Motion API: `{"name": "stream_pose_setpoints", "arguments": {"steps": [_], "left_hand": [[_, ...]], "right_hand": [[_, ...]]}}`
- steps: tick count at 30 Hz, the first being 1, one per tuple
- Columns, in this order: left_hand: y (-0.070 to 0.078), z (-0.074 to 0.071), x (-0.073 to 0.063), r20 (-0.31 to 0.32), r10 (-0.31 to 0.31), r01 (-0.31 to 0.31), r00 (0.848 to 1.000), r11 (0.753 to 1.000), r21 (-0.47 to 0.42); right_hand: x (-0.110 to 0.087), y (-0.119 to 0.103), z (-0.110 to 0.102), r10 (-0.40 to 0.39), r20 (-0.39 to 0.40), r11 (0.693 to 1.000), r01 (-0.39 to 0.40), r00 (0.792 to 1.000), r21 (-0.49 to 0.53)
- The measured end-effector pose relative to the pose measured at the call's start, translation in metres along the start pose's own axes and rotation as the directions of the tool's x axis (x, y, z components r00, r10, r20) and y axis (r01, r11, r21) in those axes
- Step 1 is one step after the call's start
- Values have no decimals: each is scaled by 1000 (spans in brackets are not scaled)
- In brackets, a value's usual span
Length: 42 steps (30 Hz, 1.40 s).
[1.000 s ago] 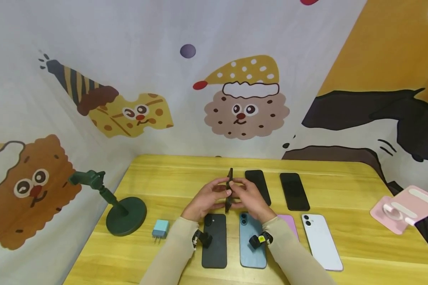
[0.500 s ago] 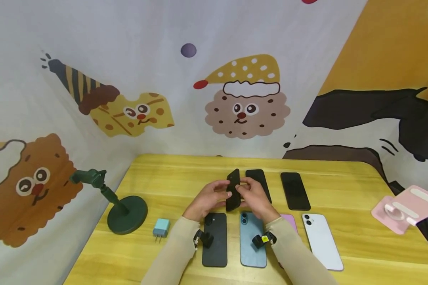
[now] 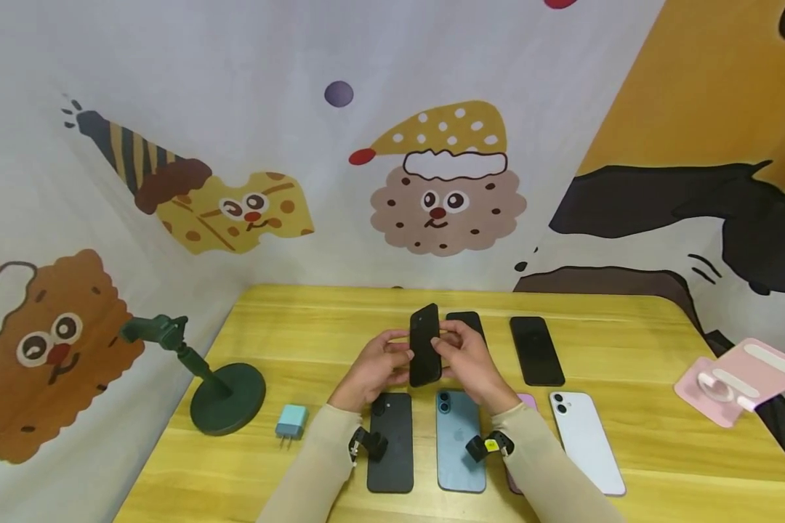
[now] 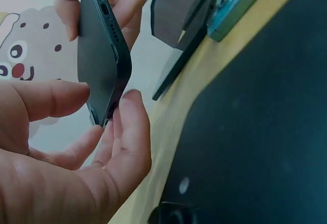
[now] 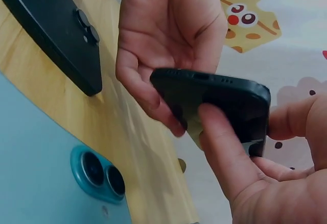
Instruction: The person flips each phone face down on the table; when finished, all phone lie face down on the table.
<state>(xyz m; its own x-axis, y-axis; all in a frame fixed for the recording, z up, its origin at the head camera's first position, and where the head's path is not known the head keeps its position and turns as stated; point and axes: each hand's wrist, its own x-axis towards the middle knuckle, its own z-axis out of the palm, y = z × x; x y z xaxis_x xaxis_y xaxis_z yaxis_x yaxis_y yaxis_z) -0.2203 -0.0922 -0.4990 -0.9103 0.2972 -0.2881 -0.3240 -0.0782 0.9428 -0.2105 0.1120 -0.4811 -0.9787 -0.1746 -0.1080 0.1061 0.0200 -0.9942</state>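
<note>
Both your left hand [image 3: 369, 372] and right hand [image 3: 469, 363] pinch the raised phone [image 3: 424, 333] between them by opposite edges; the blue phone [image 3: 454, 457] lies nearer you than this grip, with bench [image 3: 301, 341] room leftward.

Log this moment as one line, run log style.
left hand: holds dark phone | right hand: holds same | dark phone: raised off table | lying flat: blue phone, white phone
</note>
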Motion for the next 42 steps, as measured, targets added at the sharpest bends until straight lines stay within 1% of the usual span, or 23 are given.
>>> {"name": "stream_pose_setpoints", "arguments": {"steps": [3, 6, 13, 18, 23, 27, 35, 39, 42], "left_hand": [[2, 0, -1, -2, 11, -11, 1000, 1000, -9], [2, 0, -1, -20, 22, -22, 1000, 1000, -15], [0, -2, 2, -64, 57, -57, 996, 998, -1], [0, -2, 4, -92, 68, -67, 993, 998, 12], [-2, -2, 6, -106, 64, -60, 992, 997, 41], [-4, -3, 8, -119, 67, -57, 991, 995, 83], [-3, -5, 7, -137, 82, -59, 987, 985, 165], [-3, -6, 5, -142, 87, -60, 986, 981, 182], [-3, -7, 3, -155, 69, -40, 986, 982, 187]], "right_hand": [[0, -1, -1, 3, 3, 1000, -3, 1000, 0], [2, 0, -3, 16, 1, 1000, -16, 1000, 1], [5, 5, -7, 35, -18, 999, -35, 999, -41], [9, 8, -9, 35, -33, 995, -38, 999, -92], [12, 13, -8, 58, -66, 984, -69, 996, -165], [15, 19, -7, 57, -84, 973, -74, 995, -217], [20, 24, -4, 31, -93, 951, -59, 995, -305], [22, 27, -2, 28, -97, 945, -58, 995, -323], [23, 29, -1, 22, -98, 935, -55, 995, -350]]}}
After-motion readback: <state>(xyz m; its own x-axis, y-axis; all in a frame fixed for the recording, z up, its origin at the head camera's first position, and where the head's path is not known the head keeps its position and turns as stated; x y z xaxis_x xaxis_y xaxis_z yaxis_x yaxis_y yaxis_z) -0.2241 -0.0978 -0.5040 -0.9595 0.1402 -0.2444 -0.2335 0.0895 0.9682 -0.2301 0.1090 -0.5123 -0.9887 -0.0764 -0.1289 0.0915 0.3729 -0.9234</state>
